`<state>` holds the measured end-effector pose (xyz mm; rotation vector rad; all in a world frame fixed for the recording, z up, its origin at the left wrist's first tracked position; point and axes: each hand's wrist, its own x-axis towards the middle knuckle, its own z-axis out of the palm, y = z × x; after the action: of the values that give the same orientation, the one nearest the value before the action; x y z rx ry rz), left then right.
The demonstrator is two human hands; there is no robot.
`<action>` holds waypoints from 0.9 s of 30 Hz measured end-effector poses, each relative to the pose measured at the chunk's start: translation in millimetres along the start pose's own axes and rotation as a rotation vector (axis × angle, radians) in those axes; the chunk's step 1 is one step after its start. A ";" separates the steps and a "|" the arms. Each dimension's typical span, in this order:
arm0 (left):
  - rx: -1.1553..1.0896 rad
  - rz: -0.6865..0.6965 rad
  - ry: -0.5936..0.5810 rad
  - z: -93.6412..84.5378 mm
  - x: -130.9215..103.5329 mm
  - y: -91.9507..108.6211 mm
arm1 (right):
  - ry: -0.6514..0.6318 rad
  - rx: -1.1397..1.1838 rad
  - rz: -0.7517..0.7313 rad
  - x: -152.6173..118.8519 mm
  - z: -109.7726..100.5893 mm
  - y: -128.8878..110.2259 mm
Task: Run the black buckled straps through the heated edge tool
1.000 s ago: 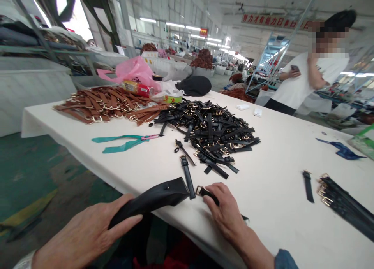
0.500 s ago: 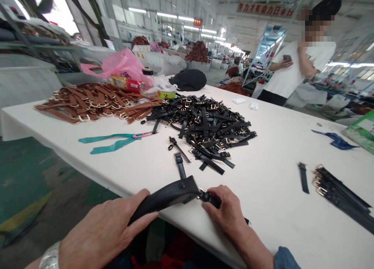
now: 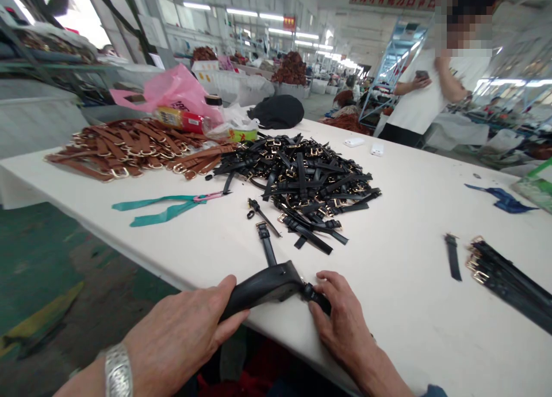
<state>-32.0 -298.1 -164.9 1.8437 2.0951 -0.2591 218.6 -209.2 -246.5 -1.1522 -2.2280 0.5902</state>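
A wide black leather strap [image 3: 259, 288] is gripped in my left hand [image 3: 185, 328], its squared end raised over the table's front edge. My right hand [image 3: 345, 322] has thumb and fingers closed on a short black buckle strap [image 3: 317, 298], whose buckle end meets the end of the wide strap. Just behind, another short black strap [image 3: 266, 245] lies on the table with its buckle away from me. Farther back rises a heap of black buckle straps [image 3: 302, 184]. The palm side of my right hand is partly hidden.
Brown straps [image 3: 125, 147], a pink bag [image 3: 172, 89] and teal-handled scissors [image 3: 172, 207] lie left on the white table [image 3: 401, 230]. A row of black straps [image 3: 509, 276] and blue cloth [image 3: 502, 199] are right. Behind stands a person [image 3: 422, 92] holding a phone.
Both my hands have shifted slightly right with the straps in them. The wide strap's end and the short strap's buckle now sit closer together.
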 end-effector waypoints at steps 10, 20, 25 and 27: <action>-0.046 0.043 0.024 -8.2 0.9 -0.9 | -0.017 0.045 0.029 -7.2 -11.0 10.9; 0.000 0.024 0.034 -2.5 -4.2 6.6 | -0.147 -0.082 0.094 0.0 -6.1 -8.8; 0.000 0.025 0.054 -8.0 1.2 13.1 | -0.216 -0.137 0.030 -2.9 -15.4 -12.5; 0.000 0.025 0.057 -8.1 1.3 13.5 | -0.222 -0.204 0.033 -4.0 -18.3 -16.1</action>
<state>-19.9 -292.2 -156.7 1.8978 2.1073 -0.2034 223.0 -218.9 -224.2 -1.2805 -2.5097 0.5358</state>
